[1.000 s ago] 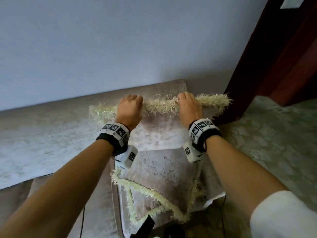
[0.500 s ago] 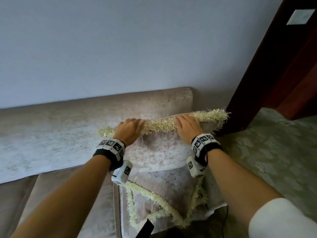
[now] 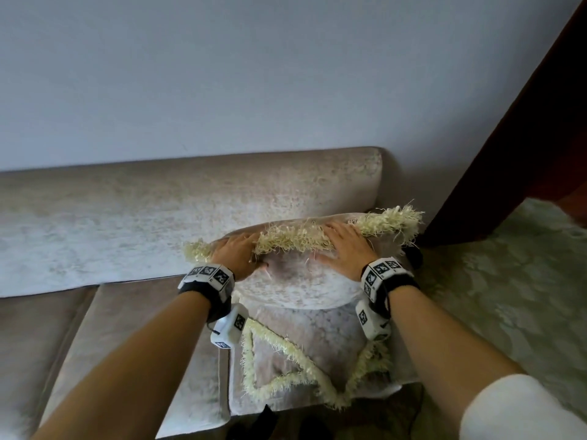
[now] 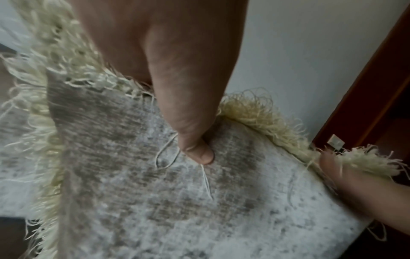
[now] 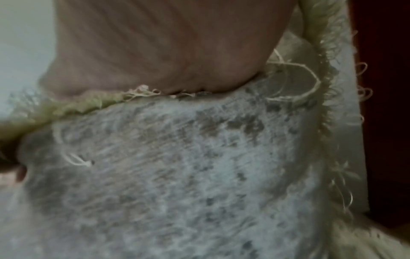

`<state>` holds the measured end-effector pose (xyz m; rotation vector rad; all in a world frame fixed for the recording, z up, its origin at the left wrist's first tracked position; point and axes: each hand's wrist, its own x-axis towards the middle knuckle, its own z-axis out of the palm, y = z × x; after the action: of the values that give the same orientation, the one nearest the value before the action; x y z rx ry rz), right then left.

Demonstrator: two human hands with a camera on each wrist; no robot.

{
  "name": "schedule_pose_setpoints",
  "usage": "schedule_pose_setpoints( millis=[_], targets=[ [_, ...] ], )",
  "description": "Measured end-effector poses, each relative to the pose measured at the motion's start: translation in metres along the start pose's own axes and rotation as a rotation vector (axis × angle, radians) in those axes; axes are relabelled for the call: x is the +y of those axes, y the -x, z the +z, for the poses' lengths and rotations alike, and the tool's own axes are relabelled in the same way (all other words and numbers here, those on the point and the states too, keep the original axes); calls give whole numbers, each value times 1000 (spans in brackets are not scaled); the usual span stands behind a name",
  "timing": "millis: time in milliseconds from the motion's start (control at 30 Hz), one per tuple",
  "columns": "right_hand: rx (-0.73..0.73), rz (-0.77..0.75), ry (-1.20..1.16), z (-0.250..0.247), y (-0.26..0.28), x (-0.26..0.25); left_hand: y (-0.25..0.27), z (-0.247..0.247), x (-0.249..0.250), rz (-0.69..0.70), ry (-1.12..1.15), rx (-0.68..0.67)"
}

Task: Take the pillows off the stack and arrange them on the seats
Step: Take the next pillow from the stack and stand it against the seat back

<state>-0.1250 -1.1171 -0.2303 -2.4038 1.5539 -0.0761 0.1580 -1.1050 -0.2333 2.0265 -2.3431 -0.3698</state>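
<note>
Pale wall (image 3: 222, 74) behind a long beige velvet sofa (image 3: 133, 328). At the sofa's right end, a mottled beige pillow with shaggy cream fringe (image 3: 295, 284) leans on the backrest (image 3: 286, 192). Left hand (image 3: 235, 255) pinches its top edge, thumb in front; right hand (image 3: 346, 249) drapes over that edge, grip unclear. A second fringed pillow (image 3: 301, 338) lies flat on the sofa's seat.

A living room at home: long beige soft sofa (image 3: 190, 201) by a pale wall (image 3: 254, 74), fringed grey pillow (image 3: 295, 284), green flowery carpet (image 3: 508, 296), dark wooden door (image 3: 524, 154).
</note>
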Motion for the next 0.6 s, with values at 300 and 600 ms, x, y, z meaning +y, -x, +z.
schedule_pose_setpoints(
  millis=[300,600],
  targets=[
    [5,-87,-77,0,0,9,-1,20,-4,-14,51,-24],
    [122,35,-382,-20,16,-6,-4,12,-16,24,69,-21]
  ],
)
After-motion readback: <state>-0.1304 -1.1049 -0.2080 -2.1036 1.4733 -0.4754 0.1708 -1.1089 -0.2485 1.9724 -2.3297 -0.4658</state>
